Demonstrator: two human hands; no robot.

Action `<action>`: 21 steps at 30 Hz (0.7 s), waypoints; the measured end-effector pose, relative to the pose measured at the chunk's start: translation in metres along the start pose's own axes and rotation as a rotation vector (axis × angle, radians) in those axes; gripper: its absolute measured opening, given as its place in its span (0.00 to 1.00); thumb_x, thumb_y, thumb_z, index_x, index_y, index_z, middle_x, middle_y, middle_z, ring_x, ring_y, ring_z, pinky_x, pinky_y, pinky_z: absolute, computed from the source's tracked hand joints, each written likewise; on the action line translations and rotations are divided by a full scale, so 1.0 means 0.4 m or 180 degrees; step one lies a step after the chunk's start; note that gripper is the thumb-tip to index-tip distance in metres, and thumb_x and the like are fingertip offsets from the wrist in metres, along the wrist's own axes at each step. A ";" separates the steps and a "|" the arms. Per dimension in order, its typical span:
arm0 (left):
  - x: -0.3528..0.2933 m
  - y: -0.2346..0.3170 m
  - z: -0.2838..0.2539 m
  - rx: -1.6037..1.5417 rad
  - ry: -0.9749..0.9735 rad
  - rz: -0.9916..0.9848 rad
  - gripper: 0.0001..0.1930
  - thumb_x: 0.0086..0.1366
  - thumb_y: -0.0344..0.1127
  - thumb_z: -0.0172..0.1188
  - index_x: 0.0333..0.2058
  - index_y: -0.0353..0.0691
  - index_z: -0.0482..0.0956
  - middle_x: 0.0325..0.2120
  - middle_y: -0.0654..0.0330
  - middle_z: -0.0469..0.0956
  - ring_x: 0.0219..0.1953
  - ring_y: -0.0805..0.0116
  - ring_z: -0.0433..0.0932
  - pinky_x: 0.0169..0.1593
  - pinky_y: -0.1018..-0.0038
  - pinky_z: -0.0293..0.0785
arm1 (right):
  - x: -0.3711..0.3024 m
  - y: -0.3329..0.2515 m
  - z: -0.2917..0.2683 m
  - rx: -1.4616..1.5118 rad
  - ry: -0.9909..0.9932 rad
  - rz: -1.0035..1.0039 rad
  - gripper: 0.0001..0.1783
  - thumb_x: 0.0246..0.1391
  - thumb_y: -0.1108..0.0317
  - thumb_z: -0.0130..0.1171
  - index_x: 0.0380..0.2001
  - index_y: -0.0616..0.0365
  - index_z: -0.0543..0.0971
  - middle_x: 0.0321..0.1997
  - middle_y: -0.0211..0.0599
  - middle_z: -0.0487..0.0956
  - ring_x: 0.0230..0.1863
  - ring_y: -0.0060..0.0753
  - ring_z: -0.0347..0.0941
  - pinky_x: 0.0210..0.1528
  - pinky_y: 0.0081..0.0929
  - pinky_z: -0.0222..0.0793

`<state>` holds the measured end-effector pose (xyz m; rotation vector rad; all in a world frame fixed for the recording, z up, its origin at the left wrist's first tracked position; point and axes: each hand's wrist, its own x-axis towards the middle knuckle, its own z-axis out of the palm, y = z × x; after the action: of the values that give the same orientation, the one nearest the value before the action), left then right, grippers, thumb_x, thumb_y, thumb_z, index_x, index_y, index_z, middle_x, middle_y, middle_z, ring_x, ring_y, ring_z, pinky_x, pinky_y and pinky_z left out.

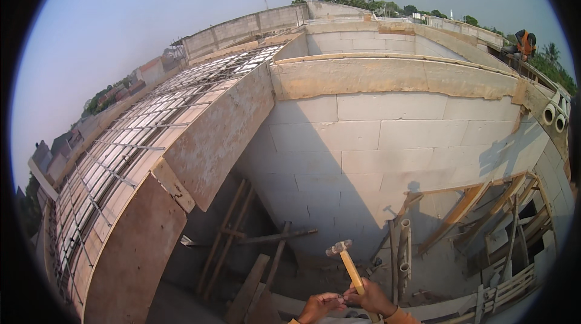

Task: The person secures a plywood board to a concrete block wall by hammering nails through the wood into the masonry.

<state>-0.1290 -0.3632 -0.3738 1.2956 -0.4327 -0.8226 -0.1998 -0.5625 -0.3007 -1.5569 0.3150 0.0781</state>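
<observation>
A hammer [351, 272] with a pale wooden handle and a grey metal head stands tilted at the bottom centre, its head uppermost. My right hand [376, 300] is closed round the lower handle. Beside it, my left hand [319, 307] has its fingertips pinched together, almost meeting the right fingertips. Whatever lies between those fingertips is too small to make out. Orange sleeve cuffs show at both wrists. Both hands are held up over the lower level, touching neither the wall nor the boards.
Formwork boards [224, 133] edge a rebar grid [145, 109] on the left. Ahead rises a pale block wall [387, 136] topped by a timber-edged beam [393, 76]. Below lie timbers [233, 236], upright pipes [404, 257] and a wooden frame [463, 212]. A person [525, 44] in orange is far right.
</observation>
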 end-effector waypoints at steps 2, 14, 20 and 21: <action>-0.014 0.044 0.021 -0.0219 0.0006 -0.0076 0.11 0.71 0.35 0.64 0.45 0.33 0.82 0.36 0.60 0.85 0.38 0.72 0.82 0.44 0.73 0.81 | -0.004 -0.004 0.002 0.0228 -0.0022 0.0114 0.17 0.57 0.74 0.70 0.42 0.63 0.71 0.37 0.38 0.86 0.41 0.24 0.83 0.46 0.26 0.79; -0.004 -0.044 -0.014 -0.0616 0.0366 -0.0484 0.11 0.76 0.35 0.55 0.47 0.31 0.74 0.40 0.50 0.83 0.41 0.60 0.85 0.49 0.69 0.84 | 0.024 0.055 0.023 -0.0241 0.0153 -0.0452 0.17 0.55 0.71 0.72 0.39 0.61 0.73 0.32 0.34 0.84 0.34 0.23 0.81 0.39 0.23 0.78; -0.014 0.054 0.013 -0.1206 0.0808 -0.0156 0.10 0.74 0.32 0.57 0.47 0.31 0.73 0.40 0.50 0.83 0.38 0.63 0.85 0.47 0.68 0.84 | 0.047 0.035 0.052 0.1434 0.0057 -0.0201 0.15 0.60 0.74 0.68 0.41 0.61 0.69 0.36 0.40 0.81 0.38 0.26 0.80 0.41 0.25 0.79; -0.012 0.045 0.004 -0.1274 0.0819 -0.0078 0.10 0.72 0.29 0.60 0.47 0.31 0.73 0.42 0.48 0.84 0.40 0.61 0.86 0.48 0.67 0.84 | 0.051 0.033 0.059 0.1375 0.0133 -0.0259 0.15 0.60 0.74 0.67 0.42 0.61 0.69 0.37 0.40 0.81 0.39 0.26 0.80 0.42 0.25 0.79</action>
<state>-0.1280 -0.3600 -0.3556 1.0153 -0.0415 -0.7074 -0.1800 -0.5418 -0.3187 -1.1418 0.2797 -0.0823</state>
